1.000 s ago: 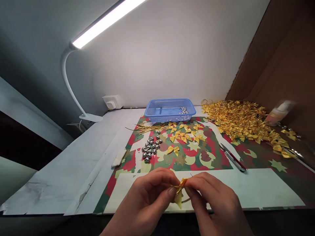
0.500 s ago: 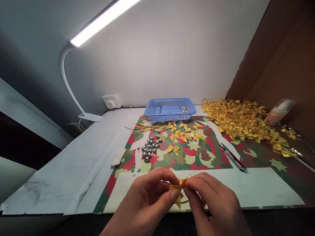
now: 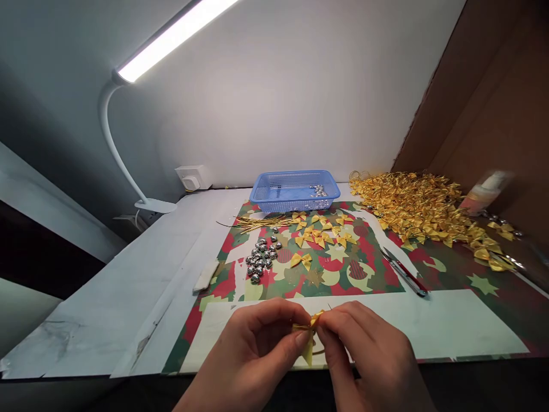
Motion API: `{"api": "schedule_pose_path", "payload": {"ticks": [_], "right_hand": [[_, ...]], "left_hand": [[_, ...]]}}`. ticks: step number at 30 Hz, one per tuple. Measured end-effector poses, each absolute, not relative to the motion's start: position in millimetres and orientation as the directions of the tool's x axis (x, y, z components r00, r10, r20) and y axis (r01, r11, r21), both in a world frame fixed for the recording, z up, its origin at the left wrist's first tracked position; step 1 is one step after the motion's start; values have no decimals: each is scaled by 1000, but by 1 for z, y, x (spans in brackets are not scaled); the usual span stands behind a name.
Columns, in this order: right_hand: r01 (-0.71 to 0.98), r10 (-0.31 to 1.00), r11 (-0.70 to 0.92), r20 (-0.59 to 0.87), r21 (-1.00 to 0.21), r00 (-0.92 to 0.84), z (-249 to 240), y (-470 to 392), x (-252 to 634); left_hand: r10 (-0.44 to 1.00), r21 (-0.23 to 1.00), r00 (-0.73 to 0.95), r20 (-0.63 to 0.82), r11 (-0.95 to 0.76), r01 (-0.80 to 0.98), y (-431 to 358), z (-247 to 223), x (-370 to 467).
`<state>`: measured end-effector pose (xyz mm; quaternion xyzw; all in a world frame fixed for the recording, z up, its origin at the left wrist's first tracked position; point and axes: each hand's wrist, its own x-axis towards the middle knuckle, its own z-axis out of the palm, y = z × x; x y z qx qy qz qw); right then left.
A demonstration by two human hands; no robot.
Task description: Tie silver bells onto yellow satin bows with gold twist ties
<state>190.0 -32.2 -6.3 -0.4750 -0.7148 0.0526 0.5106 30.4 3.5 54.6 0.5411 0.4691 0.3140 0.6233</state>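
Between my two hands, over the near edge of the table, is a gold ribbon bow (image 3: 307, 350). My left hand (image 3: 261, 349) pinches the bow between thumb and forefinger. The fingertips of my right hand (image 3: 369, 349) close on the bow's other side, by its middle. A thin dark tip sticks up past my right fingertips; I cannot tell what it belongs to. Below the bow, a thin curved strand shows between the hands. Farther off lie a single gold bow (image 3: 302, 262) and a cluster of silver bells (image 3: 259, 258).
Behind stands a blue basket (image 3: 295, 200) with small silver pieces. Gold ties (image 3: 257, 222) lie left of more bows. A large heap of gold bows (image 3: 412, 206), a bottle (image 3: 482, 194) and a red-handled cutter (image 3: 405, 273) are at right. A lamp (image 3: 124, 154) stands left.
Both hands keep their hold on the bow and have shifted only slightly. The bow is tilted a little differently. The whole view has moved slightly.
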Motion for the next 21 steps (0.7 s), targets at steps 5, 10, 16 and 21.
{"api": "schedule_pose_path", "payload": {"ticks": [5, 10, 16, 21], "right_hand": [[688, 734, 518, 677, -509, -52, -2, -35, 191], [687, 728, 522, 684, -506, -49, -2, -34, 189], [465, 827, 497, 562, -733, 2, 1, -35, 200], [319, 889, 400, 448, -859, 93, 6, -36, 218]], "left_hand": [[907, 972, 351, -233, 220, 78, 4, 50, 28], [889, 962, 368, -272, 253, 102, 5, 46, 25], [862, 934, 366, -349, 350, 68, 7, 45, 20], [833, 918, 411, -372, 396, 29, 8, 41, 19]]}}
